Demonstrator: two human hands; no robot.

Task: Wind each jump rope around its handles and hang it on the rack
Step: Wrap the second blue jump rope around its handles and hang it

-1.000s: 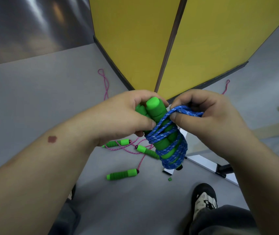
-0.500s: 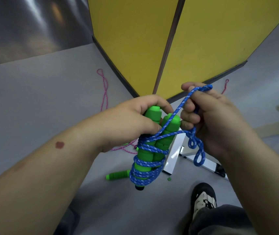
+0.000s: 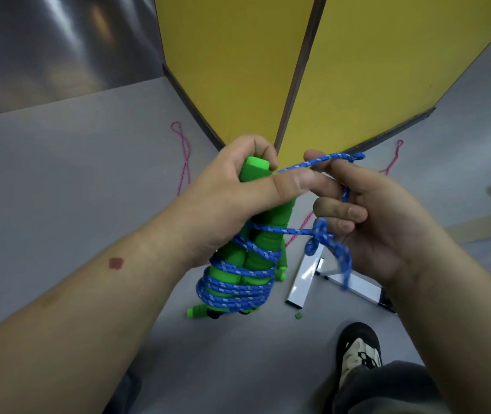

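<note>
1. Overhead, the yellow panels (image 3: 238, 70) met at a dark seam and filled the upper middle of the view; they serve as the landmark for everything below.
2. Spreading out from the foot of the panels lay the grey floor (image 3: 59, 189).
3. Just below the seam, the left hand (image 3: 232, 198) curled its fingers round the top of the paired green handles (image 3: 250, 264), thumb stretched across them toward the other hand.
4. Below the panels and to the right of the seam, the right hand (image 3: 366, 228) pinched and hooked the free end of the blue rope (image 3: 235, 288) in curled fingers; one strand ran taut from its fingertips to the handle tops, another from a small tangle at its palm to the handles' middle.
5. Most of the rope sat coiled round the lower half of the handles, which hung upright in the air beneath the seam.
6. On the floor under the panels' right edge lay white bars (image 3: 307, 279).
7. Nearer the viewer than those bars stood a dark shoe (image 3: 357, 351).
8. A pink rope (image 3: 183, 156) trailed on the floor beside the panels' left edge.
</note>
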